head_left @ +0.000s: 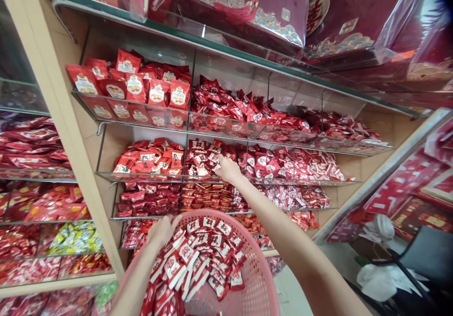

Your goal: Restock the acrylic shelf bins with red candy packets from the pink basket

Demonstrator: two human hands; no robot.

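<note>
My left hand [161, 232] grips the rim of a pink plastic basket [260, 264], with its fingers partly hidden at the edge. Inside the basket lie many small red-and-white wrapped packets [187, 252], some in neat rows. My right hand [228, 170] reaches over the glass front into a middle shelf compartment. Its fingers are closed at a red-and-white packet [213, 165] among similar ones there; the exact hold is partly hidden.
Packets printed with black characters [155, 158] fill the compartment to the left. Larger red cookie packets [134, 85] stand on the shelf above. Glass dividers and front panels [226, 125] edge the shelves. Maroon gift boxes [240, 9] sit overhead. A dark chair [430, 254] is at right.
</note>
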